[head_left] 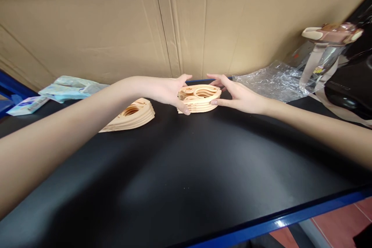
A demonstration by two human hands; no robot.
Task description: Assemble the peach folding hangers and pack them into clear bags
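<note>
A small stack of pale cut-out wooden pieces [200, 99] stands on the black table [186, 170] near the cardboard wall. My left hand [170, 91] clasps its left side, thumb low at the front and fingers over the far edge. My right hand [238, 95] clasps its right side, thumb against the stack's edge and fingers reaching over the back. A second stack of similar wooden pieces [132, 115] lies to the left, partly hidden behind my left forearm, with no hand on it.
A cardboard wall [186, 19] closes off the back. Blue-and-white packets [58, 91] lie at far left. Crumpled clear plastic [270, 81] and a bottle with a strap [328, 46] sit at the right. The table's blue front edge [290, 219] runs along the bottom right.
</note>
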